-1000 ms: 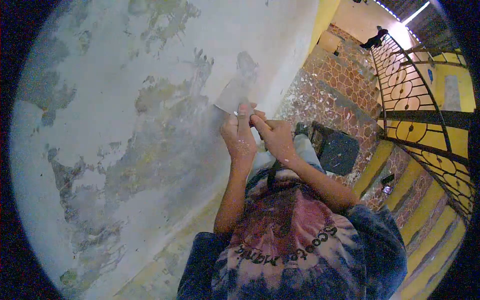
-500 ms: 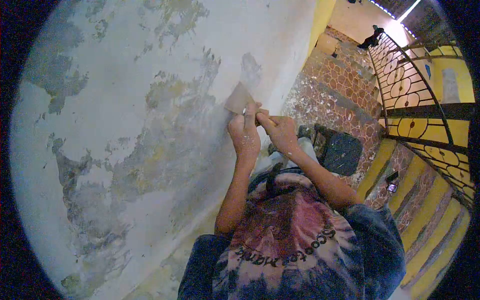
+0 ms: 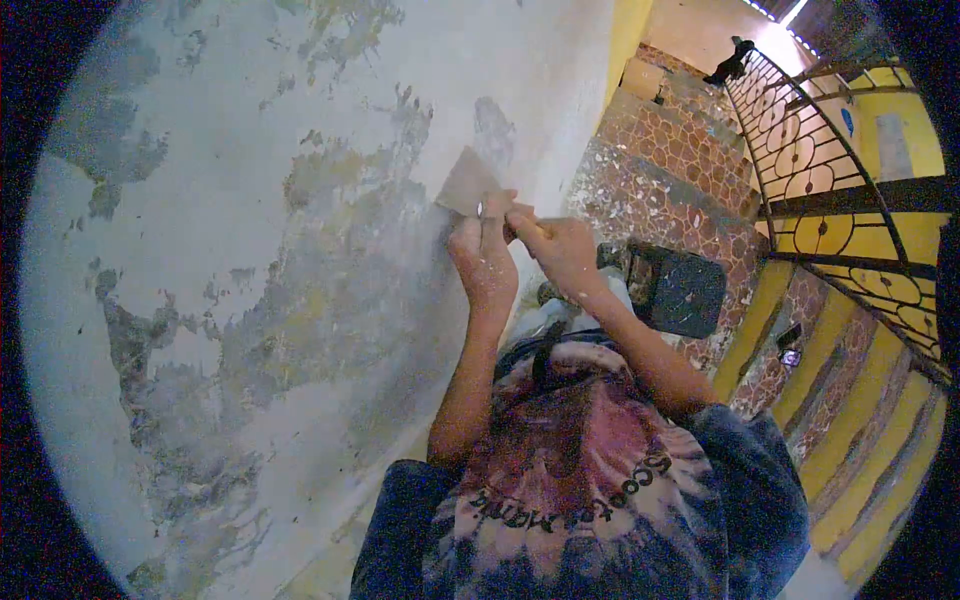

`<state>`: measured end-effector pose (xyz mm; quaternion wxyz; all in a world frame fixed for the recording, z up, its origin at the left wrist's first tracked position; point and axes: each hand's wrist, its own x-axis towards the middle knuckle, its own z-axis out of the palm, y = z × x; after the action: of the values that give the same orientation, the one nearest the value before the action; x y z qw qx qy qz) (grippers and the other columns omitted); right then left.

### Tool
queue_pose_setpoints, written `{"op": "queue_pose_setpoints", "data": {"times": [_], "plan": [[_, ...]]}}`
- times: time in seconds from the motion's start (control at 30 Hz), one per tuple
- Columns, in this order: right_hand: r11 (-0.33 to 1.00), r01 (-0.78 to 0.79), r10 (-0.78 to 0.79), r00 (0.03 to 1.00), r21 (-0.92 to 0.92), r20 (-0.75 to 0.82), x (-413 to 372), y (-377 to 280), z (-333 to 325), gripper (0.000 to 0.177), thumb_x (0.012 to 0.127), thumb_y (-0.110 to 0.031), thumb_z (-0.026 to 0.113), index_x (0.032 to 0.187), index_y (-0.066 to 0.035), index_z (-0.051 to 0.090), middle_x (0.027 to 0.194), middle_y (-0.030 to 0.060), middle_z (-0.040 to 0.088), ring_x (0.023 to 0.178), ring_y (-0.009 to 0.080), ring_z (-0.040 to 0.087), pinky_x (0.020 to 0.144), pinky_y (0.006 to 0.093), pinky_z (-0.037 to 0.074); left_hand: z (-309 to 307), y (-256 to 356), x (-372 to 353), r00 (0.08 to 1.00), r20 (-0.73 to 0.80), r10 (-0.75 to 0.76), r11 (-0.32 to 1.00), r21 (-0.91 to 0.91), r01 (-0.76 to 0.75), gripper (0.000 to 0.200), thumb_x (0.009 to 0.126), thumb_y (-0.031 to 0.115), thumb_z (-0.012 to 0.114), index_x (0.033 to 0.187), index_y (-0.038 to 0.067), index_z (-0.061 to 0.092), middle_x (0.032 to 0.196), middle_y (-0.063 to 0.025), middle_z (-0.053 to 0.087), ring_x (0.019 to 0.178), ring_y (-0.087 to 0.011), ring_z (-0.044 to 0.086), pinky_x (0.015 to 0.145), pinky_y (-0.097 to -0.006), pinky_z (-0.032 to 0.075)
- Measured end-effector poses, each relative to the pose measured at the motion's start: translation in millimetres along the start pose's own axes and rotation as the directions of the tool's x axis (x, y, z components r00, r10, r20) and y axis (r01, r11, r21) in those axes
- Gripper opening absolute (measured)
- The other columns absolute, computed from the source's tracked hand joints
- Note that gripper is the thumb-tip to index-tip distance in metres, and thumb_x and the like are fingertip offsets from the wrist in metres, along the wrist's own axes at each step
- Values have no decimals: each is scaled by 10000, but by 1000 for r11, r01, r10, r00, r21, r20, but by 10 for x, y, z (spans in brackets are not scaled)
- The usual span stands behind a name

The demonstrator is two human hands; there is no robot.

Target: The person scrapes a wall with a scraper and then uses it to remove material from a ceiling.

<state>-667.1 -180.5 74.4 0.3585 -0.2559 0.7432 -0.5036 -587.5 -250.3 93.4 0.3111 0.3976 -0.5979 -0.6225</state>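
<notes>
A patchy wall [image 3: 230,270] takes up the left of the scene, its whitish coat broken by grey and yellowish areas. On the right, stairs [image 3: 840,400] with yellow faces run beside a dark metal railing [image 3: 800,190], and farther off the steps show a reddish-brown stone pattern scattered with pale flakes.

In the middle, in front of the wall, is a scraper [image 3: 468,182] with a flat, broad blade pointing far and to the left; whether its edge touches the wall cannot be told. The left hand [image 3: 486,262] has its grip wrapped narrowly on the scraper close to the blade. The right hand [image 3: 566,258], just to its right, also holds the scraper, its fingers curled at the handle end, which is mostly hidden. Pale specks dot both hands.

Near the camera is the person's tie-dyed shirt [image 3: 590,480], with lettering across it. A dark, flat-topped object [image 3: 685,292] stands right of the right hand, and a small device [image 3: 790,357] lies on the stairs farther right.
</notes>
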Motion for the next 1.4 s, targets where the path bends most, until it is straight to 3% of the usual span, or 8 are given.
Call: {"op": "queue_pose_setpoints", "data": {"times": [0.1, 0.33, 0.43, 0.5, 0.63, 0.73, 0.83, 1.4], "plan": [[992, -96, 101, 993, -76, 59, -17, 134, 32, 502, 830, -491, 558, 788, -10, 696, 605, 222, 605, 549, 251, 629, 537, 360, 470, 1, -44, -14, 1000, 13, 4, 1000, 17, -4, 399, 953, 265, 426, 939, -93, 601, 797, -137, 643, 719, -184, 631, 643, -284, 533], [999, 19, -18, 999, -36, 30, -37, -61, 5, 544, 822, -522, 539, 802, 1, 689, 637, 232, 614, 584, 306, 640, 575, 366, 487, -3, 234, -25, 997, 9, 74, 996, 55, -74, 443, 955, 317, 436, 959, -98, 592, 781, -140, 644, 713, -175, 631, 637, -284, 530], [997, -18, 19, 1000, -74, 10, -31, 97, 82, 552, 822, -526, 540, 796, 5, 687, 622, 230, 609, 560, 286, 632, 561, 365, 480, -42, 57, -21, 999, 33, -17, 997, 71, 15, 450, 955, 322, 430, 946, -95, 599, 765, -139, 645, 699, -173, 633, 634, -283, 530], [998, -21, 23, 999, 65, -38, -74, 90, 86, 577, 821, -542, 538, 780, 15, 682, 593, 220, 599, 533, 264, 611, 554, 369, 471, -30, 133, 7, 999, 51, 13, 999, 28, -15, 453, 955, 323, 430, 943, -96, 600, 758, -139, 646, 687, -173, 633, 632, -283, 530], [995, -80, 80, 997, 57, -8, -82, -2, 53, 600, 825, -533, 548, 688, 42, 652, 508, 159, 559, 471, 194, 545, 486, 383, 430, -4, 333, -22, 996, 67, 61, 994, 82, -67, 445, 951, 322, 440, 935, -91, 606, 739, -138, 648, 664, -173, 634, 624, -282, 532], [999, -32, 36, 995, 44, -91, -95, 236, 199, 610, 828, -526, 550, 631, 46, 628, 483, 131, 544, 443, 170, 514, 453, 371, 407, -78, -22, 21, 997, 76, 3, 997, 83, -10, 436, 948, 323, 449, 931, -81, 611, 740, -133, 649, 664, -172, 635, 616, -283, 531], [996, -55, 61, 995, 74, -80, -103, 248, 197, 621, 830, -528, 544, 595, 42, 613, 475, 127, 535, 436, 177, 499, 457, 356, 405, -81, -18, -7, 992, 106, 72, 989, 122, -85, 425, 948, 315, 450, 922, -76, 615, 739, -128, 650, 667, -168, 635, 614, -284, 533], [996, -54, 52, 998, 68, 23, 40, 301, 184, 659, 838, -574, 484, 557, 9, 603, 476, 101, 526, 446, 183, 496, 477, 358, 408, -80, -80, 102, 995, 93, 19, 991, 132, -31, 474, 957, 347, 420, 931, -80, 625, 745, -126, 659, 655, -157, 624, 628, -288, 525]]}}
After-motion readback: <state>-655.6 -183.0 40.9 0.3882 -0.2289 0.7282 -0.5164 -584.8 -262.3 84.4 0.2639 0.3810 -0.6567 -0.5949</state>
